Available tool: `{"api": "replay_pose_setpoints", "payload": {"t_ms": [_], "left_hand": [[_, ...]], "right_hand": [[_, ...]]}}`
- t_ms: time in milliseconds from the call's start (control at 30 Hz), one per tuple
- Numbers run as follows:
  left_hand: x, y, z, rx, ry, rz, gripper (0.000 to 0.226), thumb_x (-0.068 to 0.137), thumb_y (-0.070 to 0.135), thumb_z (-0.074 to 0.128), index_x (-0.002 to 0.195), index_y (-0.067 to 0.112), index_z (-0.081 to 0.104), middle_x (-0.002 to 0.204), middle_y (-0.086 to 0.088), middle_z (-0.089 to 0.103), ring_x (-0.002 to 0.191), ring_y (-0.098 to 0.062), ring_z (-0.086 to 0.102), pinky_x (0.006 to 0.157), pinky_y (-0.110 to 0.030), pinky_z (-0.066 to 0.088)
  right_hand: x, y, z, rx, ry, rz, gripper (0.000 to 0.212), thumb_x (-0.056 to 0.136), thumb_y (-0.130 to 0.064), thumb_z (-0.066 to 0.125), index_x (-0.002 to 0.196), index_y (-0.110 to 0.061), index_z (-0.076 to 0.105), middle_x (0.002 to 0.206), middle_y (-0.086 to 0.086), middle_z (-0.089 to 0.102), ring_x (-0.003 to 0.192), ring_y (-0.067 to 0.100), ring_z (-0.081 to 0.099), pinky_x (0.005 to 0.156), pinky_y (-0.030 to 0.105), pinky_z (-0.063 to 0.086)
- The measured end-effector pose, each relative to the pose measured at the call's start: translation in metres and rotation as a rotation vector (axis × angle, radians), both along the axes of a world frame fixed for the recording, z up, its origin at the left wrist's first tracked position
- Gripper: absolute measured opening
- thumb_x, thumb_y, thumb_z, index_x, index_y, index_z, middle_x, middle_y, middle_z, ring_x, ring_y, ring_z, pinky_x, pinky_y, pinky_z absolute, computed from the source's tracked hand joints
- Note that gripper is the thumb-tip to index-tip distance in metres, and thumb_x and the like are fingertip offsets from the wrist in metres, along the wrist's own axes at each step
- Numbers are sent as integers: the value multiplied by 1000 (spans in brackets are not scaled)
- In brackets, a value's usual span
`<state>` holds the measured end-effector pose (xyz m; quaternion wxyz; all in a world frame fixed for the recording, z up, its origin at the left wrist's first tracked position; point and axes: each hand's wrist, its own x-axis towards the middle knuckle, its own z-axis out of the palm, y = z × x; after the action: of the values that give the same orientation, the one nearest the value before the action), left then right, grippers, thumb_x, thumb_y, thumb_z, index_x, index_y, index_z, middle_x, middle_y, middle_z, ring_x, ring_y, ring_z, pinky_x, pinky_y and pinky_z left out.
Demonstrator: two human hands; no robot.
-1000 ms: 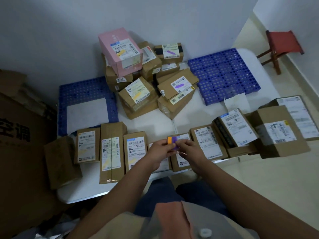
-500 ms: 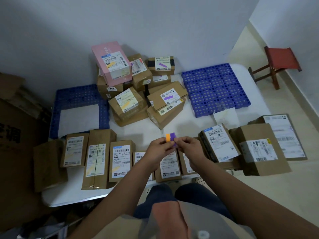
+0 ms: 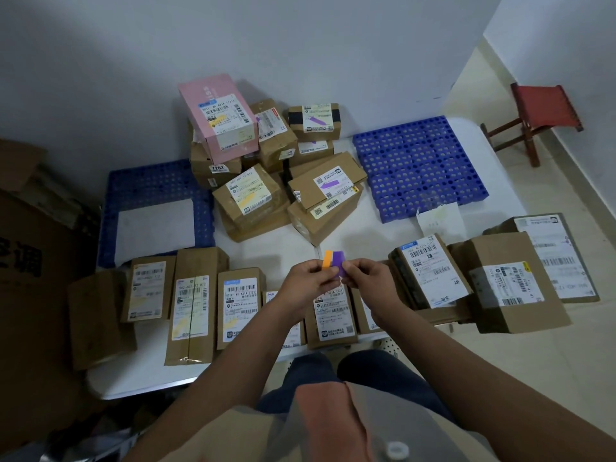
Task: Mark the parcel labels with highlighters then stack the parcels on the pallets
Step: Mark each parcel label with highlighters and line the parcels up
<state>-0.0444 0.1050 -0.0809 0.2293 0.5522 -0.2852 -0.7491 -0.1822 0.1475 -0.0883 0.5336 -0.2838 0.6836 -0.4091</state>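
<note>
My left hand (image 3: 308, 281) grips an orange highlighter (image 3: 327, 260) and a purple highlighter (image 3: 339, 263) held side by side, their ends sticking up. My right hand (image 3: 368, 284) pinches the purple one from the right. Both hands hover over a row of brown parcels (image 3: 240, 305) with white labels along the table's near edge. Behind them a pile of parcels (image 3: 263, 195) with marked labels, topped by a pink box (image 3: 218, 118), sits between two blue pallets (image 3: 156, 191) (image 3: 420, 165).
A white sheet (image 3: 155, 228) lies on the left pallet. Larger brown boxes (image 3: 513, 281) stand at the right end of the row. A big cardboard carton (image 3: 30, 261) is at the left, a red stool (image 3: 540, 118) by the right wall. My knees (image 3: 350, 378) are under the table edge.
The camera has tilted, so the whole scene sits lower in view. Both hands stay together on the highlighters, raised slightly further over the row of parcels.
</note>
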Motion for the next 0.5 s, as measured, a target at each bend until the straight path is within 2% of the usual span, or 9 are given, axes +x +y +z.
{"api": "replay_pose_setpoints", "payload": {"t_ms": [100, 233, 367, 500], "left_hand": [[7, -2, -1, -8, 4, -3, 17, 93, 3, 64, 108, -3, 66, 99, -13, 71, 88, -17, 71, 82, -23, 58], [12, -4, -5, -59, -34, -32, 20, 93, 6, 65, 112, -2, 64, 97, -12, 69, 84, -16, 70, 79, -24, 59], [17, -8, -6, -114, -86, -54, 20, 92, 3, 66, 110, -4, 65, 90, -11, 68, 76, -13, 70, 71, -20, 57], [21, -10, -8, -139, -122, -71, 19, 92, 3, 66, 110, -4, 65, 90, -13, 69, 76, -15, 69, 71, -21, 58]], "right_hand": [[7, 0, 0, -8, 10, -24, 16, 96, -15, 60, 84, -15, 71, 74, 7, 70, 70, 13, 62, 74, 29, 54], [14, 0, -1, -17, 21, -34, 12, 94, -14, 63, 89, -12, 74, 81, 12, 73, 71, 15, 64, 71, 26, 54], [22, 0, -1, 0, -24, -71, 12, 93, -11, 64, 97, -4, 74, 81, 15, 72, 71, 17, 64, 67, 23, 54], [24, -2, -2, 26, -101, -99, 13, 92, -8, 64, 102, -3, 73, 79, 12, 70, 67, 12, 62, 63, 18, 52]]}}
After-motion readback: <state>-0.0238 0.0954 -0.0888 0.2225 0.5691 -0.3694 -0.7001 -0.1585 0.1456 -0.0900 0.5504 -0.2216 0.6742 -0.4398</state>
